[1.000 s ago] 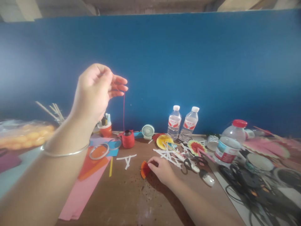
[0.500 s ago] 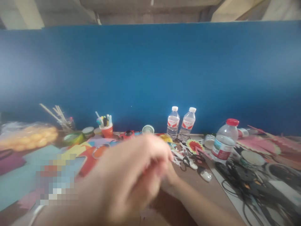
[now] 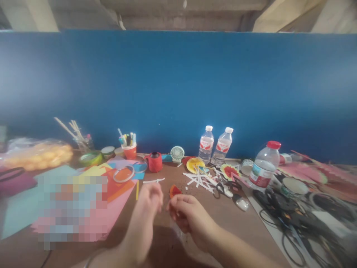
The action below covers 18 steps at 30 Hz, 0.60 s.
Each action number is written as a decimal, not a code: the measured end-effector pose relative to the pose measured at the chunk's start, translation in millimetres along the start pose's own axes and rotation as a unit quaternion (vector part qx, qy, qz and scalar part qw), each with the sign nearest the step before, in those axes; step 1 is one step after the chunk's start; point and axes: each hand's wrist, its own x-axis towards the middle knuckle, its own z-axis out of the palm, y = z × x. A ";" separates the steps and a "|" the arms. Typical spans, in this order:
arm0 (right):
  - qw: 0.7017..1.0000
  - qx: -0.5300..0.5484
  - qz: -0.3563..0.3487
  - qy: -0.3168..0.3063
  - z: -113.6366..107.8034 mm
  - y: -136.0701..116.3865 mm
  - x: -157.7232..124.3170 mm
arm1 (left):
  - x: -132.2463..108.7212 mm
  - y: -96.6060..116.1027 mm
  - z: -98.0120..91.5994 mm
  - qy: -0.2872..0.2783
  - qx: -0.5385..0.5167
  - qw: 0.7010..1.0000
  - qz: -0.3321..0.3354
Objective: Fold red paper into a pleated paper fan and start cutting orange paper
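My left hand (image 3: 150,199) and my right hand (image 3: 186,216) are close together just above the brown table (image 3: 156,238), both with fingers curled in a pinch. What they pinch is too small and blurred to name; it may be a thin red thread. A small folded orange paper fan (image 3: 174,191) lies on the table just beyond my right hand's fingertips. A red spool of thread (image 3: 154,162) stands farther back, past my left hand.
Coloured paper sheets (image 3: 117,190) and a tape ring (image 3: 123,174) lie at left. White paper strips (image 3: 199,179), scissors (image 3: 223,190), two small water bottles (image 3: 213,145), a larger bottle (image 3: 263,167), a mini fan (image 3: 177,153), a pen cup (image 3: 129,149) and black cables (image 3: 292,219) crowd the right and back.
My left hand has come down from head height, where it held a red thread up, to the table beside my right hand. My right hand has lifted off the orange paper fan.
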 end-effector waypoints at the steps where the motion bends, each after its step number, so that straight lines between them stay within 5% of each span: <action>1: 1.000 -0.018 -0.006 0.008 2.8 2.3 -1.0 | 23.2 2.8 3.5 0.029 -0.015 0.999 -0.007; 4: 0.998 -0.059 -0.010 0.026 10.3 10.9 -1.4 | 86.9 10.5 11.6 0.095 -0.051 0.993 -0.040; 6: 0.997 -0.075 -0.014 0.033 13.0 19.5 -0.4 | 116.3 14.5 11.6 0.063 -0.066 0.994 -0.065; 12: 0.974 -0.227 -0.001 0.011 -1.9 37.1 -0.5 | 160.2 16.3 -4.0 0.036 -0.100 0.993 -0.058; 14: 0.932 -0.353 -0.069 0.038 -19.6 29.2 1.1 | 167.0 13.9 -9.0 0.034 -0.101 0.993 -0.058; 16: 0.855 -0.470 -0.176 0.131 -44.5 15.7 6.3 | 169.9 10.8 -12.3 0.033 -0.099 0.993 -0.060; 18: 0.771 -0.576 -0.179 0.205 -73.2 2.3 14.5 | 169.3 7.9 -13.6 0.034 -0.095 0.993 -0.063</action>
